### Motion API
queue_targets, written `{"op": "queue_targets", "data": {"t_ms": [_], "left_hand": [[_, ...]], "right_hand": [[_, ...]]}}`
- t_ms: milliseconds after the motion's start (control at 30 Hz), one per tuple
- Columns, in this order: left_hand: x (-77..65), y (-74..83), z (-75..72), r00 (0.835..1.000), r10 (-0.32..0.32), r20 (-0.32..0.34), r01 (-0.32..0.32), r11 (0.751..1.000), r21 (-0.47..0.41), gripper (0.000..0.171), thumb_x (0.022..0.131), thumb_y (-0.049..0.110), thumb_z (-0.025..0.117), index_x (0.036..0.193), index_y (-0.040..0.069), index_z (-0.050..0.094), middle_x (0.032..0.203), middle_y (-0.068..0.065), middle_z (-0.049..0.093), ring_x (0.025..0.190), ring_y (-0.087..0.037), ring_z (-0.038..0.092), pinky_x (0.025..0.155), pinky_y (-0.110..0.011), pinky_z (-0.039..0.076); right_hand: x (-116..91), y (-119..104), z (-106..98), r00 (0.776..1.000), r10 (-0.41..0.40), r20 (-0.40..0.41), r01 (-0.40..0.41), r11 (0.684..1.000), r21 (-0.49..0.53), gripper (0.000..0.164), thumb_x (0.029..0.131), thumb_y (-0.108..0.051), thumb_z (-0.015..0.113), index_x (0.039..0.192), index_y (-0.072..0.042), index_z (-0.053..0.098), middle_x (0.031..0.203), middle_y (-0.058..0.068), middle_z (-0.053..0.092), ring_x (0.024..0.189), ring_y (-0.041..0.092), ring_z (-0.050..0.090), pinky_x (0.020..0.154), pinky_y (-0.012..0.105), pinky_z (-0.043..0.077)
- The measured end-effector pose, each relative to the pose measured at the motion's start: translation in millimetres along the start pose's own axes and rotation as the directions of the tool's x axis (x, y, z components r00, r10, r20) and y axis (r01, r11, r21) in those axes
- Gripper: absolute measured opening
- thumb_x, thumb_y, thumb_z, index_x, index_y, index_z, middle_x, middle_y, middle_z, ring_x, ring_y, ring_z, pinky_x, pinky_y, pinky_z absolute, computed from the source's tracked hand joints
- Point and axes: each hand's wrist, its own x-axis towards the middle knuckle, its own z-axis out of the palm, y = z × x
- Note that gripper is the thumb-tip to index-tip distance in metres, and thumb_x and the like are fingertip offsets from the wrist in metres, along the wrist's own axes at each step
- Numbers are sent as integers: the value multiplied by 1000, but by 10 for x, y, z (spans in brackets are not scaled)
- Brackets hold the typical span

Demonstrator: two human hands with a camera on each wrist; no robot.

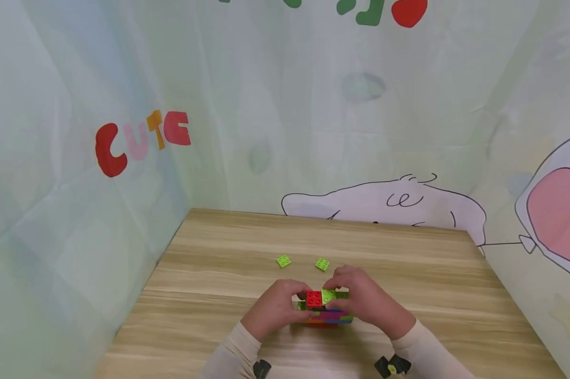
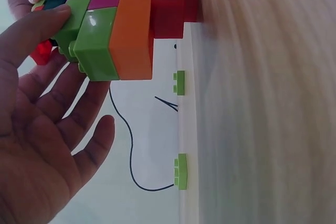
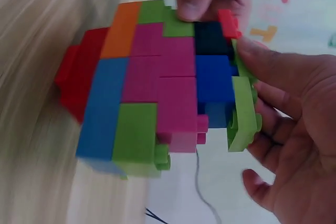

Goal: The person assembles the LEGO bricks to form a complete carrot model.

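Observation:
A built block of toy bricks [image 3: 142, 80] stands on the table, with red at its base and orange, blue, magenta and green above. My left hand [image 1: 281, 306] grips its left end, thumb on a green brick [image 2: 98, 40] and fingers round behind. On top are a small red brick [image 1: 314, 298] and, beside it, a light green brick [image 1: 328, 296]. My right hand [image 1: 366, 299] pinches that light green brick between thumb and fingers. In the right wrist view, a black brick [image 3: 212, 38] and a dark blue brick [image 3: 214, 80] lie just under the top pieces.
Two loose light green bricks, one on the left [image 1: 283, 261] and one on the right [image 1: 322, 264], lie studs up behind the built block. The wooden table [image 1: 209, 273] ends at a printed cloth wall [image 1: 266, 105] at the back and left.

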Motion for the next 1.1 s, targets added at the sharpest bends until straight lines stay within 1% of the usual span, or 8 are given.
{"op": "queue_targets", "data": {"t_ms": [133, 333, 533, 667, 800, 867, 933, 1100], "left_hand": [[18, 29, -39, 1000, 14, -9, -14, 1000, 20, 25, 78, 23, 91, 99, 24, 78, 89, 20, 69, 84, -1, 61, 78, -25, 51], [34, 71, -71, 1000, 7, 5, -8, 999, 47, 26, 79, 20, 91, 101, 23, 77, 90, 20, 69, 85, 1, 61, 81, -26, 53], [33, 72, -60, 1000, -17, 23, 17, 1000, 23, 27, 79, 24, 91, 103, 24, 78, 93, 20, 70, 91, -6, 65, 87, -32, 54], [16, -52, -83, 997, -55, 46, 57, 997, -47, 36, 82, 37, 89, 114, 26, 77, 107, 17, 71, 107, -19, 65, 96, -44, 53], [85, -308, -172, 992, -122, -40, 121, 993, -14, 39, 93, 40, 77, 126, 18, 73, 125, 0, 70, 122, -30, 61, 102, -54, 49], [169, -447, -219, 978, -177, -110, 185, 981, 67, 40, 96, 37, 74, 129, 14, 71, 131, -8, 68, 126, -33, 59, 105, -54, 48], [279, -572, -255, 959, -238, -157, 262, 952, 160, 47, 94, 36, 76, 133, 11, 68, 134, -12, 65, 128, -35, 58, 107, -53, 47], [542, -732, -303, 929, -328, -170, 365, 886, 284, 62, 88, 32, 83, 141, 9, 62, 133, -16, 60, 117, -32, 60, 101, -49, 50]], "right_hand": [[-8, -50, -11, 998, -37, -42, 33, 995, -92, 29, 77, -25, 92, 103, -18, 81, 85, -17, 62, 82, 1, 55, 81, 35, 38], [-1, -86, -41, 999, 32, -12, -32, 999, -11, 28, 77, -24, 92, 102, -17, 82, 82, -20, 62, 74, -2, 55, 80, 34, 40], [-61, -43, 23, 998, 19, -57, -21, 999, -38, 28, 78, -26, 92, 103, -20, 83, 84, -21, 60, 79, -4, 54, 83, 38, 31], [-126, -18, 107, 995, 14, -95, -16, 1000, -21, 26, 80, -24, 91, 104, -20, 82, 88, -20, 60, 85, -2, 55, 86, 40, 31], [-183, 0, 181, 991, -5, -131, 3, 1000, -17, 27, 82, -23, 89, 108, -20, 80, 96, -18, 63, 95, 3, 58, 90, 44, 33], [-206, 11, 207, 990, 0, -141, -4, 1000, -27, 29, 83, -23, 89, 110, -21, 79, 100, -18, 64, 100, 5, 59, 91, 44, 34], [-228, 20, 224, 989, 16, -145, -21, 999, -30, 33, 82, -24, 89, 113, -21, 78, 103, -17, 65, 103, 7, 59, 91, 44, 35], [-263, 33, 245, 987, 54, -150, -55, 998, -3, 40, 83, -26, 89, 119, -18, 76, 107, -15, 68, 105, 9, 60, 91, 43, 38]]}}
